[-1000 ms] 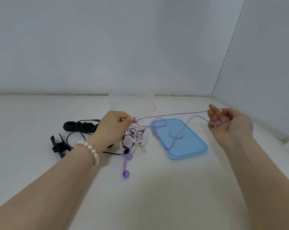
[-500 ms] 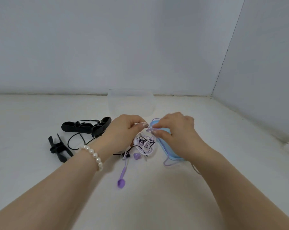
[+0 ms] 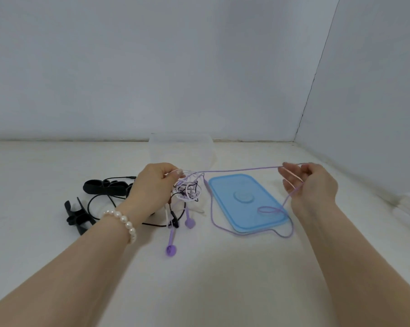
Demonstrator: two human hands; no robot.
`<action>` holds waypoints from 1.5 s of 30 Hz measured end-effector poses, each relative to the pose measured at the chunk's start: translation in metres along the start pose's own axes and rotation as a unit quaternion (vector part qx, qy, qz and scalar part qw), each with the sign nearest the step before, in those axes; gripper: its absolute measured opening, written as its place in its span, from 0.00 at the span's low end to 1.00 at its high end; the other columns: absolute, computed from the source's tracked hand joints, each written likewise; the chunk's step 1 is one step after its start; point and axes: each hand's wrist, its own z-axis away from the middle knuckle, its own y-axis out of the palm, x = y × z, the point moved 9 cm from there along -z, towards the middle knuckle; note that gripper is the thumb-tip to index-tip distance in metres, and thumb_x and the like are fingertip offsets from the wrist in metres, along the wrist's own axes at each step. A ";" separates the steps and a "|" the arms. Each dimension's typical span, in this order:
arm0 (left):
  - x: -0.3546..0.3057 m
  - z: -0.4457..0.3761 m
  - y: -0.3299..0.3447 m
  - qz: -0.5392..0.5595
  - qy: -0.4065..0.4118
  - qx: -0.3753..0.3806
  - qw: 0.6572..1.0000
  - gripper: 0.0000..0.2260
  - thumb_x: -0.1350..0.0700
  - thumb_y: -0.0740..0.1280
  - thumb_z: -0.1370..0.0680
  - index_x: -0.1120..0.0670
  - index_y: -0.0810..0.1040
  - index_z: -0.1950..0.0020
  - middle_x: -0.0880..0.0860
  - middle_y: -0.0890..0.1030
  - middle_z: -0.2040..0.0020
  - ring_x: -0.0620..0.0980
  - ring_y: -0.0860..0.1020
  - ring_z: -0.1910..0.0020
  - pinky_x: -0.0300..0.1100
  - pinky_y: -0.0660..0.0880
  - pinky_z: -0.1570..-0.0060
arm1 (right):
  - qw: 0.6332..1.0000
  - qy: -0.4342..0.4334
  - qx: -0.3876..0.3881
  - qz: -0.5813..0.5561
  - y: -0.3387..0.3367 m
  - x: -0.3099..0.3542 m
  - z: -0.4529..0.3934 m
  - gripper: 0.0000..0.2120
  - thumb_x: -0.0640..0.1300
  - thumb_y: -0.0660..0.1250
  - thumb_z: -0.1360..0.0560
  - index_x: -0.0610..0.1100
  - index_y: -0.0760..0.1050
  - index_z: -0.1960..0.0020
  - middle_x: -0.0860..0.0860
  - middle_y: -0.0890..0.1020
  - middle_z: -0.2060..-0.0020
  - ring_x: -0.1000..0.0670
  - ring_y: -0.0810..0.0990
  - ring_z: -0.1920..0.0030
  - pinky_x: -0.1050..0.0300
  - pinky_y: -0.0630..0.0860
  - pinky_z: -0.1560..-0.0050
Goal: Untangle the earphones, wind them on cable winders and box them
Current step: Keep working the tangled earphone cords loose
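Head view. Landmark: the flat light-blue plastic box lid point(image 3: 247, 202) lying on the white table point(image 3: 222, 279).

Left of the lid, the left hand point(image 3: 152, 187) pinches a knot of thin purple, white and black earphone cables point(image 3: 187, 191), held just above the table. Right of the lid, the right hand point(image 3: 310, 185) has its fingers loosely curled with the thin purple rubbery earphone cable point(image 3: 234, 170) running through them; the strand spans taut over the lid's far edge, then drops in slack loops across the lid's near right corner. Two purple earbuds point(image 3: 171, 250) hang and rest near the lid's left side. Further left lie two black flexible cable winders point(image 3: 77, 214). Behind the lid stands a clear plastic box point(image 3: 181, 149).

Judgement: still untangling; nothing wound or boxed. The cable looks light, limp and slightly grippy, so it snags on itself. Best hold: close to the knot, feeding a free end through rather than pulling hard, since thin wire joints at the buds may be fragile.
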 end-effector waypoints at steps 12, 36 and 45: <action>-0.026 0.011 0.018 0.004 0.090 0.053 0.995 0.09 0.56 0.63 0.21 0.48 0.81 0.58 0.45 0.82 0.64 0.43 0.77 0.63 0.42 0.71 0.58 | 0.680 -0.297 0.337 0.579 0.108 -0.031 0.088 0.13 0.48 0.60 0.22 0.51 0.78 0.40 0.53 0.78 0.40 0.52 0.71 0.35 0.49 0.59 0.32; -0.016 0.009 0.011 0.225 -0.021 0.058 0.972 0.12 0.56 0.58 0.19 0.55 0.78 0.58 0.46 0.68 0.81 0.41 0.67 0.82 0.33 0.62 0.80 | 0.799 -0.257 0.222 0.495 0.078 -0.010 0.058 0.20 0.40 0.61 0.29 0.55 0.73 0.40 0.53 0.71 0.38 0.52 0.68 0.36 0.56 0.64 0.35; -0.011 0.015 0.024 0.444 -0.136 0.106 0.879 0.14 0.51 0.64 0.25 0.52 0.82 0.68 0.52 0.72 0.71 0.48 0.64 0.70 0.38 0.62 0.70 | 0.812 -0.171 0.400 0.388 0.102 -0.031 0.086 0.07 0.35 0.71 0.29 0.45 0.78 0.59 0.51 0.82 0.64 0.62 0.79 0.65 0.75 0.70 0.60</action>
